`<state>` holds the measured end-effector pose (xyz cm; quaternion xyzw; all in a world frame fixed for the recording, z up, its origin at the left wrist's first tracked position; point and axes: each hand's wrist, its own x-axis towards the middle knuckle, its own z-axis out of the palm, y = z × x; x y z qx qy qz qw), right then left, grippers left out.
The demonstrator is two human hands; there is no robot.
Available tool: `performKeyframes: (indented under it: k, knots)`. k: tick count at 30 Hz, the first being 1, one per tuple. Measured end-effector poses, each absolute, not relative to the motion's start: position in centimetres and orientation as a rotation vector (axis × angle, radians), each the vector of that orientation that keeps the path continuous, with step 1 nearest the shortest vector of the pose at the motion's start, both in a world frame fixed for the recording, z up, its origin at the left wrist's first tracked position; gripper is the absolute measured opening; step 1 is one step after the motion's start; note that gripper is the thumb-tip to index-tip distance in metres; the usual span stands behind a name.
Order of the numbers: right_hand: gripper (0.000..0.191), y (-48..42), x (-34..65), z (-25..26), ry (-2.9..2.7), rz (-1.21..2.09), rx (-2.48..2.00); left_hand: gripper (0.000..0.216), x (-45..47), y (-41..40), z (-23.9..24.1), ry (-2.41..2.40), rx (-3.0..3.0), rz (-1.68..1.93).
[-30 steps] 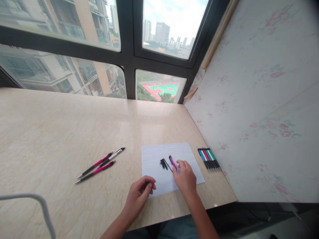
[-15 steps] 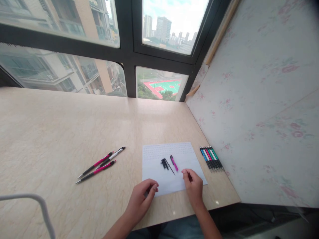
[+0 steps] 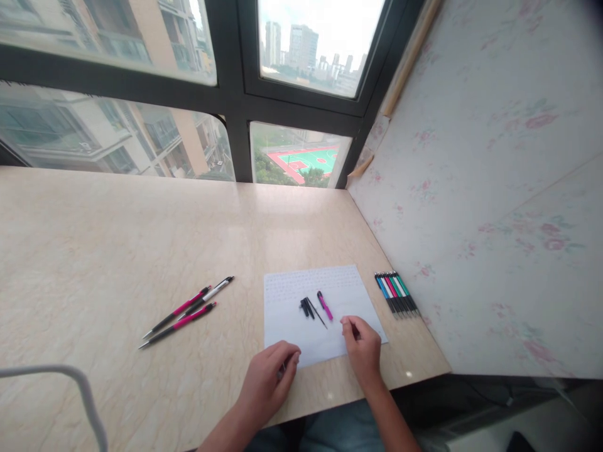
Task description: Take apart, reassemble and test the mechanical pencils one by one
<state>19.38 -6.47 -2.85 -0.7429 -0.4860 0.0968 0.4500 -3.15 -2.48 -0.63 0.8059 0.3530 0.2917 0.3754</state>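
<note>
Left of the white rectangular paper sheet (image 3: pixel 292 333), three slim plastic pens (image 3: pixel 183 314) are lying on the glossy beige marbled tabletop (image 3: pixel 117 251). The left hand (image 3: pixel 268 376) is curling loosely at the sheet's near edge, and the pictures do not show whether it is gripping anything. On the sheet, small black pen parts (image 3: pixel 307 307) and a pink plastic barrel (image 3: pixel 325 305) are lying side by side. The right hand (image 3: pixel 365 348) is resting on the sheet with its fingers curling in, its grip hidden. Right of the sheet, a tidy row of coloured pens (image 3: pixel 396 294) is lying.

Tabletop (image 3: pixel 117 251), beige marbled: three pens (image 3: pixel 183 316), two pink and one white, lying close together at left; a row of pens (image 3: pixel 396 294) side by side at right, near the wall (image 3: pixel 494 188). Wall flowered, pale. Dark-framed window (image 3: pixel 235 94) behind; white curved bar (image 3: pixel 70 376) at lower left.
</note>
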Motion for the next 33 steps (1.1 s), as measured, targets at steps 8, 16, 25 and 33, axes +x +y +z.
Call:
performKeyframes:
  k: [8,16,25,33]
  knots:
    - [0.033,-6.4,19.4,-2.9,-1.230,0.246,-1.826,0.023,-3.2,-2.4,0.2,0.841,2.037,0.691]
    - [0.034,-6.4,19.4,-2.9,-1.213,0.246,-1.825,0.031,-3.4,-2.1,0.4,0.858,1.912,0.707]
    - [0.037,-6.3,19.2,-2.5,-1.219,0.200,-1.803,0.034,-3.3,-2.1,0.7,0.860,1.931,0.723]
    - [0.037,-6.2,19.2,-2.6,-1.225,0.173,-1.791,0.033,-3.3,-2.0,0.6,0.836,1.937,0.738]
